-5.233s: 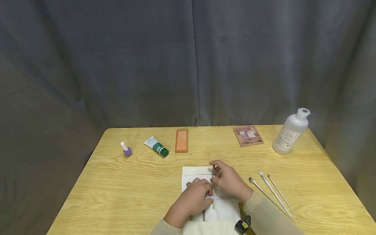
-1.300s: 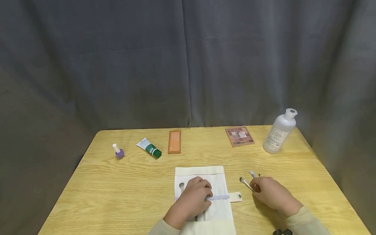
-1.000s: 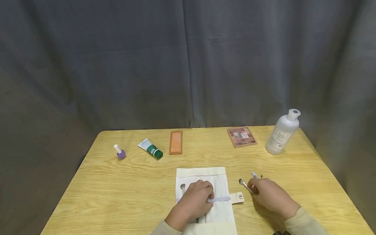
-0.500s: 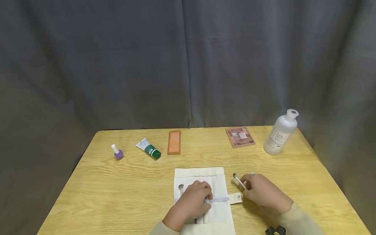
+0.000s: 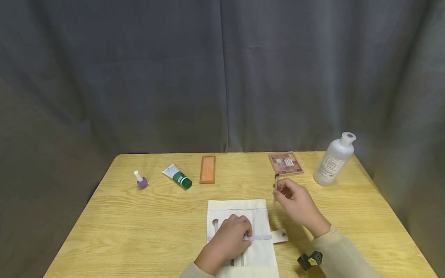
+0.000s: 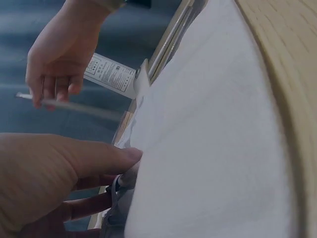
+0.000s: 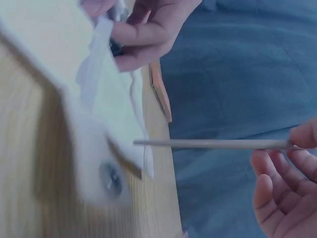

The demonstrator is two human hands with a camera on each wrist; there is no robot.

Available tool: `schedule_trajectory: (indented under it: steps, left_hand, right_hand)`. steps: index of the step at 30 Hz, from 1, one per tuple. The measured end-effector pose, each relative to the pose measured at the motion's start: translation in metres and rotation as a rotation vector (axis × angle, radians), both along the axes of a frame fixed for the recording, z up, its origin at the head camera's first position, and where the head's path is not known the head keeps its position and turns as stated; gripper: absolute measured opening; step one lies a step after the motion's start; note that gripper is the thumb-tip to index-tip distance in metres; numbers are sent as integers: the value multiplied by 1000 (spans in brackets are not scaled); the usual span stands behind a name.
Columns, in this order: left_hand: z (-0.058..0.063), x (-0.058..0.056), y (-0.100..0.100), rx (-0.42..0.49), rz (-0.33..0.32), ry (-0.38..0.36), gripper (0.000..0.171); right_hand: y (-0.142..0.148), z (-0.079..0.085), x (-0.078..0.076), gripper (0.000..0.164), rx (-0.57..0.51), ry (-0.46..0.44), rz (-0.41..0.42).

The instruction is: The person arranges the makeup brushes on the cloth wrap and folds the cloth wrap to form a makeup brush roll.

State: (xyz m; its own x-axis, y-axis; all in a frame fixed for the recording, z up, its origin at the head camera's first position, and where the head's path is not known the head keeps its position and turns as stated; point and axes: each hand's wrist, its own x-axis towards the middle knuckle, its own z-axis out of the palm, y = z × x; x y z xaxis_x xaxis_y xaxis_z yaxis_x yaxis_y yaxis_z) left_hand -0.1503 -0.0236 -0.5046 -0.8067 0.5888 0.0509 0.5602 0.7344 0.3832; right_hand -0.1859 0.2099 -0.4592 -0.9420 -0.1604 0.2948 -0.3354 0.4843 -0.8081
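Note:
A white cloth brush roll [image 5: 259, 216] lies spread at the table's front, a lavender band [image 5: 261, 237] running across it. My left hand [image 5: 229, 236] rests over its middle and pinches the band between thumb and fingers. Beside that hand a brush with a fanned head [image 5: 215, 222] sits in the roll, and lower brush handles [image 5: 242, 259] show below it. Off the roll's right edge, my right hand [image 5: 299, 201] holds a slim makeup brush [image 5: 276, 197] between thumb and fingertips, upright with its dark tip up. In the right wrist view the brush's handle [image 7: 213, 144] points toward the roll.
A snap tab [image 5: 279, 236] sticks out from the roll's right side. Along the back stand or lie purple nail polish [image 5: 141, 180], a green-and-white tube [image 5: 178, 176], an orange case [image 5: 208, 170], an eyeshadow palette [image 5: 286, 163] and a translucent bottle [image 5: 334, 160].
My right hand has picked a brush from those on the right, lifted it, moved it left toward the roll and turned it upright. My left hand stays on the band.

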Motion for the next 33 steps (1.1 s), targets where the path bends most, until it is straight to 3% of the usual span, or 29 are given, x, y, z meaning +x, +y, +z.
schedule_trajectory:
  steps: [4,8,15,25,33]
  left_hand:
    - [2,-1,0,10,16,9,16]
    - [3,0,0,28,25,10,16]
    - [4,1,2,53,1,24,15]
    - [1,2,3,62,19,-12,15]
    - [0,1,3,52,26,8,15]
  right_hand:
    - [-11,-3,-14,8,-100,-45,10]
    - [-20,-9,-22,16,-107,-110,4]
    - [-28,-24,-23,36,-117,-256,2]
    - [-36,-27,-25,32,-188,-232,-30]
    - [-43,-27,-26,36,-286,-235,-85]
